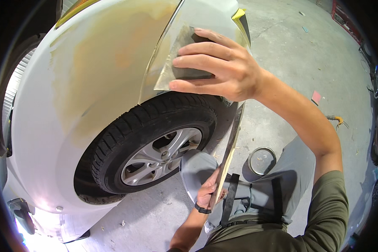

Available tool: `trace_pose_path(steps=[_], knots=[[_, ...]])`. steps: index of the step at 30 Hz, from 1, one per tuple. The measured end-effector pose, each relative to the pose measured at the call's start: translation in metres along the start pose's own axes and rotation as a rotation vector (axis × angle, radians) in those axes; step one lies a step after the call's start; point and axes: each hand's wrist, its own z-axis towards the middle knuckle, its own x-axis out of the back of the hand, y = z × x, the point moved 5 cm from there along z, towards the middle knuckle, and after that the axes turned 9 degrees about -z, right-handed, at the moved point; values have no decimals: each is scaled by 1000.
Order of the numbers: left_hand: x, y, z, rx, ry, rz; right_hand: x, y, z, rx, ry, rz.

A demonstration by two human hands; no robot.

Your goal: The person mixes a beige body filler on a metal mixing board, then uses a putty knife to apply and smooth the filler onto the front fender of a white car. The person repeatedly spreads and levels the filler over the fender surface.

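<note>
My right hand [220,65] holds a flat grey spreader [166,80], dark in the middle, against the white car panel [35,126], with fingers spread across it just above the wheel arch. A broad tan-yellow patch [101,54] covers the panel to its left, near a vertical seam. My left hand [208,191], lower down beside my knee, grips a long narrow board [231,151] with a pale streak along it; its upper end reaches up under my right wrist. The black tyre [113,138] with a silver wheel [164,161] sits between panel and board.
A round tin [261,161] stands on the concrete floor [277,117] right of the board. A pink piece [316,97] and a yellow tool [336,119] lie farther right. Yellow edging [238,14] is at the panel's top right. My bent legs are below.
</note>
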Motion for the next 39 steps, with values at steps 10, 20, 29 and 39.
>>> trace_pose_path(steps=[10,20,29,39], knots=[[-1,3,0,-16,-80,-21,12,-5,-18,-65,-226,22],[-24,4,21,-47,-72,-61,102,-90,-129,-771,-504,261],[-18,-3,20,42,-51,36,37,10,-52,-751,-196,-9],[8,-5,12,-23,-197,-188,20,-52,-22,-660,-326,144]])
